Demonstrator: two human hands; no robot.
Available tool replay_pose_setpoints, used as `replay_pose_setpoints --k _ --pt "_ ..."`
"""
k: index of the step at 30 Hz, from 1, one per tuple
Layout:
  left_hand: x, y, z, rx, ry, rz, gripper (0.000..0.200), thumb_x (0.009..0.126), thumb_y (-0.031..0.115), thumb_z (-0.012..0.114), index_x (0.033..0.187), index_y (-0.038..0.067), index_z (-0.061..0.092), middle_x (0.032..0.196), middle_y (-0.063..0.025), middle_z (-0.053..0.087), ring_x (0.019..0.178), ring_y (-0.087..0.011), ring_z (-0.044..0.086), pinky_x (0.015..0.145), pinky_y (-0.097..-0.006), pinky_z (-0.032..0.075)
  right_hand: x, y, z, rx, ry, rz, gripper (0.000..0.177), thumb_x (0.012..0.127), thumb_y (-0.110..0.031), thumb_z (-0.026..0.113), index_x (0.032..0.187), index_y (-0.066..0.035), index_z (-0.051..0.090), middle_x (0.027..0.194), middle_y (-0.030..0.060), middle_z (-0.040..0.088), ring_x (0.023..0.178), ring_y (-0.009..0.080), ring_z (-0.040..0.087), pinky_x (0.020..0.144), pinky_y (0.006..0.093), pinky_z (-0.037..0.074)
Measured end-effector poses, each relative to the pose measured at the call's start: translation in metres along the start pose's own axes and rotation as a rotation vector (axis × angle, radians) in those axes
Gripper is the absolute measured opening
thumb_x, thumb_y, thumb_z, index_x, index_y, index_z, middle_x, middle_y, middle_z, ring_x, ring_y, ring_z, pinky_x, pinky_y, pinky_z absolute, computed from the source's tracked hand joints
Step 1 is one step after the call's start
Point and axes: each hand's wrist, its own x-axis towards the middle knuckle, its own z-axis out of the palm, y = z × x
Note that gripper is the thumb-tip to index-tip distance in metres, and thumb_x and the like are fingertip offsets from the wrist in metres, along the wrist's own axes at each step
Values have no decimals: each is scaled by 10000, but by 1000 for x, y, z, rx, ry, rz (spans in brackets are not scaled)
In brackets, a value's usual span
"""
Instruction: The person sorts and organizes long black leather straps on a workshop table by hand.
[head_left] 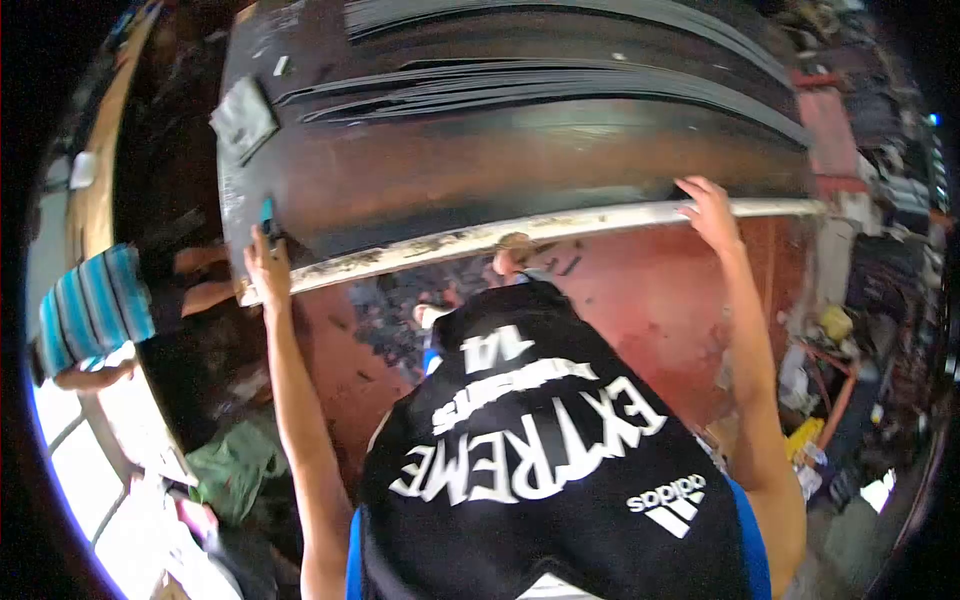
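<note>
My left hand is at the near left corner of a dark-topped table. Its fingers close around a small tool with a teal end; the rest is mostly hidden, so its exact kind cannot be made out. Over the table's pale front edge, toward the right, is my right hand, fingers apart and holding nothing. Long thin black strips lie in bundles across the tabletop, beyond both hands. A crumpled grey piece rests near the left edge.
Another person in a striped blue shirt is at the left, an arm reaching toward the table corner. Black scraps litter the red floor. Green cloth lies at lower left; clutter and a yellow item are at right.
</note>
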Motion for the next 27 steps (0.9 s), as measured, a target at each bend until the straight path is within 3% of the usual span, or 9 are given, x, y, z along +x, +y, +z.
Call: replay_pose_setpoints --k 3,7,9,11,13,20,22,23,27 --pt "-2 10 -12 44 -46 -143 676 929 356 670 1507 126 406 1270 -287 526 1166 -455 522 927 -542 479 6 3 -4 72 -17 27 501 764 -51 747 1255 -73 652 1248 135 628 1136 368 575 986 437 452" --pt "5 68 -48 269 103 -132 600 894 332 701 1400 65 519 1303 -260 537 1165 -434 531 958 -488 463 8 19 -1 139 -28 -1 445 777 -59 745 1215 -68 671 1228 107 634 1123 345 571 982 429 448" --pt "3 130 -74 -84 -50 97 526 827 251 762 1298 71 616 1258 -208 590 1193 -380 537 985 -509 446 12 15 -12 156 -39 -22 427 777 -58 745 1197 -64 670 1228 105 633 1126 342 570 986 432 445" --pt "-11 203 -86 -76 -260 301 567 776 260 803 1307 161 630 1330 -110 566 1225 -337 525 1015 -497 426 18 13 -18 159 -49 -31 410 776 -56 745 1179 -61 669 1227 104 633 1129 340 569 989 435 441" --pt "-15 239 -79 -131 -399 400 611 762 271 799 1338 181 618 1355 -76 554 1253 -299 513 1044 -490 382 20 15 -23 199 -20 -68 373 774 -74 751 1134 -63 655 1192 111 648 1119 345 577 985 434 437" --pt "-11 239 -61 -129 -481 408 419 810 223 755 1208 106 690 1264 -117 624 1200 -316 548 1051 -464 356 31 24 -40 341 -63 -80 362 757 -139 765 1100 -100 658 1136 98 676 1122 324 598 980 431 445" --pt "0 199 -58 -206 -561 292 418 787 182 774 1171 39 694 1218 -165 651 1160 -353 574 1008 -474 417 41 28 -39 322 -117 -79 351 777 -230 767 1085 -99 663 1087 119 671 1073 342 608 949 443 461" --pt "2 180 -57 -218 -489 330 419 774 165 780 1156 15 696 1181 -182 666 1130 -363 594 982 -467 444 46 33 -29 347 -110 -99 369 774 -263 779 1085 -99 665 1074 116 666 1061 347 607 930 451 466" --pt "16 144 -85 -90 -460 245 424 744 89 779 1153 14 696 1181 -162 673 1088 -350 619 964 -456 461 61 47 -17 370 -125 -52 368 781 -288 775 1088 -114 673 1062 124 661 1042 356 608 911 461 465"
